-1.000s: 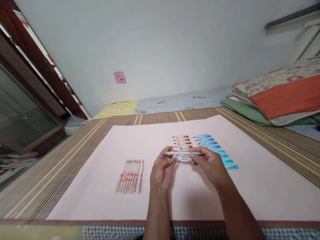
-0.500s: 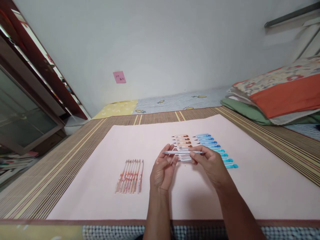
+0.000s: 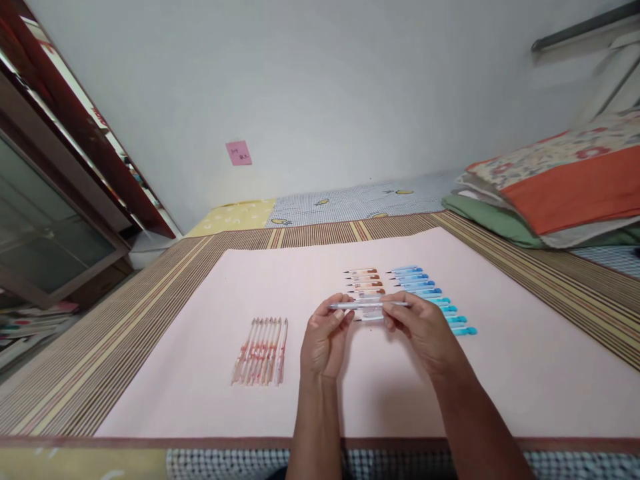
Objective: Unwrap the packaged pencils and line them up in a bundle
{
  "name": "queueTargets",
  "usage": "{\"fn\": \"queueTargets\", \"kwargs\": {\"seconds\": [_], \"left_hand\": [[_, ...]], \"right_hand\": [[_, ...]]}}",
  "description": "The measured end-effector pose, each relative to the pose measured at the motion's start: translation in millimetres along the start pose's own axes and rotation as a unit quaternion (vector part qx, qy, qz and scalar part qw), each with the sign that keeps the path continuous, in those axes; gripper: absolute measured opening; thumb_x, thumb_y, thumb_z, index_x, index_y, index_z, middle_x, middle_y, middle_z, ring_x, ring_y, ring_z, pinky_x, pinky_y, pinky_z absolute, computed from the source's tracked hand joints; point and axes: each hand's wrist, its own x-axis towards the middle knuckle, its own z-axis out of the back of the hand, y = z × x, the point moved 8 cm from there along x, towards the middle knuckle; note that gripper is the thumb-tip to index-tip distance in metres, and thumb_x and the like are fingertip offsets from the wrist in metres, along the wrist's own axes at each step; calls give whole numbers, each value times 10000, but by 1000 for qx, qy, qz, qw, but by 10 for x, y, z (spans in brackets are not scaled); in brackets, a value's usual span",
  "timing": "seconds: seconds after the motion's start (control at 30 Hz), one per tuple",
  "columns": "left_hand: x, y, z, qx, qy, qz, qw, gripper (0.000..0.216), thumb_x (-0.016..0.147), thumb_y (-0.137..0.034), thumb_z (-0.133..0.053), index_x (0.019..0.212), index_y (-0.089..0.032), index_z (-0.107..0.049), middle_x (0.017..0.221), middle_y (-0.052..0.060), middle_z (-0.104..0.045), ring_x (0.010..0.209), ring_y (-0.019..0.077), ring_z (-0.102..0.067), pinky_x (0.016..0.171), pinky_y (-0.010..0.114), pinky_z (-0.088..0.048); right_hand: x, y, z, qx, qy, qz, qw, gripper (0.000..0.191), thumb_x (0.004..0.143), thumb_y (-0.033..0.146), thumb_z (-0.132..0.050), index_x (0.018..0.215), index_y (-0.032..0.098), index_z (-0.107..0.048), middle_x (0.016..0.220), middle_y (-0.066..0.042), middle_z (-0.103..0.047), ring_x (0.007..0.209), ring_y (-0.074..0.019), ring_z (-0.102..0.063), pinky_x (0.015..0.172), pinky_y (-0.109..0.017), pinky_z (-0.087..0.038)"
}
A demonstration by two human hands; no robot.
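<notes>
Matting (image 3: pixel 80 353) with brown stripes spreads beneath a pale pink sheet (image 3: pixel 190 387); folded bedding (image 3: pixel 575 180) sits far right. I see forearms (image 3: pixel 317 427) angling in from the near edge. The right hand (image 3: pixel 423 333) is closed in a pinch; the left hand (image 3: pixel 323 340) is half curled. They partly hide blue pens (image 3: pixel 425 285) and brown pens (image 3: pixel 367 278); pink pens (image 3: pixel 260 352) lie leftward. One pale pen (image 3: pixel 367 305) hangs level above the sheet, right end pinched, left fingers at its point, grip uncertain to me.
</notes>
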Motion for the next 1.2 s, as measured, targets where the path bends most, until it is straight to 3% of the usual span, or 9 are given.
{"fn": "queueTargets", "kwargs": {"seconds": [0.07,0.23,0.33,0.4,0.53,0.73,0.87,1.07,1.2], "left_hand": [[-3,14,9,0,-7,7,1000,357,669,-248,-857,995,-156,-744,1070,96,-729,1017,193,-662,879,293,-511],[28,110,162,11,-103,20,994,309,617,-325,-893,740,-126,-692,661,15,-667,644,101,-634,628,198,-491],[32,197,160,2,-107,46,993,329,629,-359,-884,723,-122,-675,638,7,-647,596,91,-614,591,197,-480],[27,233,140,10,-97,61,993,328,640,-366,-877,725,-118,-678,632,7,-643,585,89,-609,572,194,-468],[21,182,79,19,-68,43,997,301,610,-307,-894,752,-116,-710,693,33,-686,650,101,-636,610,193,-469],[-2,20,-53,55,-16,-31,998,274,584,-209,-892,813,-150,-753,805,49,-741,763,143,-665,801,275,-506],[-25,-28,-85,97,-10,-75,992,217,637,-195,-858,825,-161,-755,827,41,-740,810,148,-664,840,275,-493],[-16,6,-80,75,-19,-51,996,224,642,-277,-866,765,-145,-734,768,39,-717,722,129,-643,761,262,-495],[-7,19,-83,68,-20,-42,997,236,616,-268,-877,757,-144,-735,770,47,-727,722,134,-652,780,274,-498]], "right_hand": [[-4,24,3,-8,-1,9,1000,234,715,378,-759,794,173,-680,533,21,-583,554,-130,-514,578,-270,-421],[-25,59,-40,-21,7,30,999,319,703,386,-787,935,182,-707,654,3,-634,609,-141,-554,602,-279,-458],[-30,41,-136,10,29,43,999,445,656,372,-832,1049,197,-719,904,-53,-709,744,-170,-624,685,-306,-512],[-33,40,-212,2,40,61,997,372,668,372,-826,984,194,-743,971,-75,-721,818,-193,-643,721,-316,-521],[-36,56,-249,-28,8,86,996,280,706,418,-782,867,191,-746,867,-62,-719,703,-175,-610,662,-316,-513],[-41,17,-191,-33,-42,54,997,327,739,494,-756,705,185,-656,636,-17,-604,625,-154,-542,616,-286,-458],[-50,-49,-194,25,-53,28,998,403,738,509,-765,600,190,-561,548,18,-506,556,-124,-460,560,-267,-396],[-51,-34,-334,42,23,42,998,353,734,461,-773,937,179,-710,638,10,-583,634,-152,-539,626,-289,-445],[-47,-15,-318,22,-4,59,998,306,730,446,-778,870,178,-730,623,10,-590,641,-157,-551,675,-308,-457]]}}
